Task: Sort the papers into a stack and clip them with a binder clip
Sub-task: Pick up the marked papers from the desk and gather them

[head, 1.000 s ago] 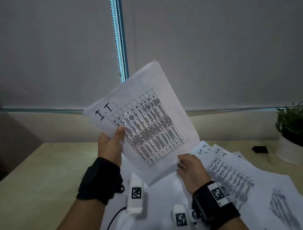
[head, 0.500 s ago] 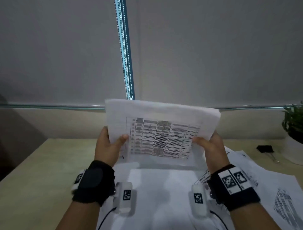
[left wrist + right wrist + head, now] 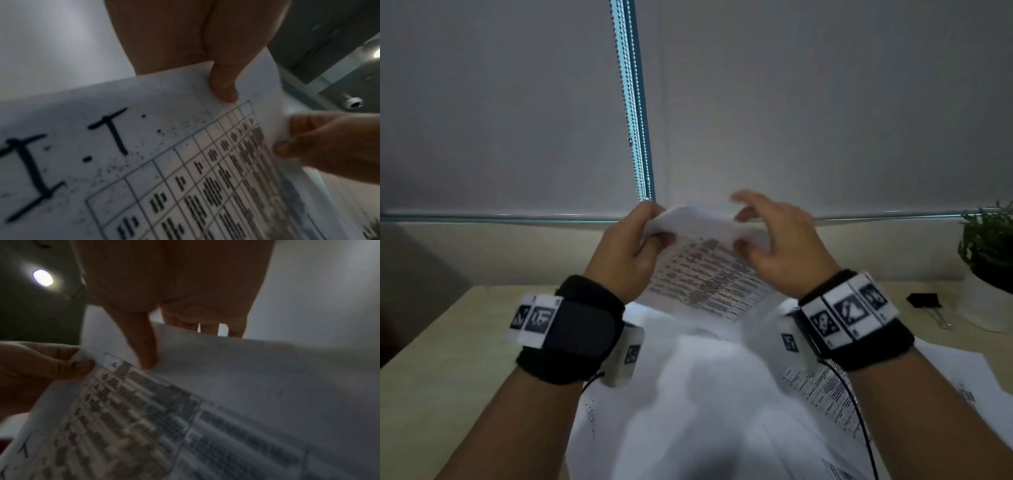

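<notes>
loose white sheets (image 3: pixel 722 394) lie fanned on the pale wood desk (image 3: pixel 448 342), nearest. above them the left hand (image 3: pixel 626 253) pinches the top edge of a thin printed sheet (image 3: pixel 709 274), thumb in front; the right hand (image 3: pixel 780 246) pinches it too, other fingers spread. far right, a black clip (image 3: pixel 924 301) lies on the desk beside a white pot (image 3: pixel 993 308).

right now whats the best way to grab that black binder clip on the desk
Take the binder clip by its black body, pinched from above. It lies flat on the desk by the white plant pot, with its wire handles trailing toward the near right, so they look awkward to grip. The right hand is nearer, but both it and the left hand now hold the sheet.
</notes>
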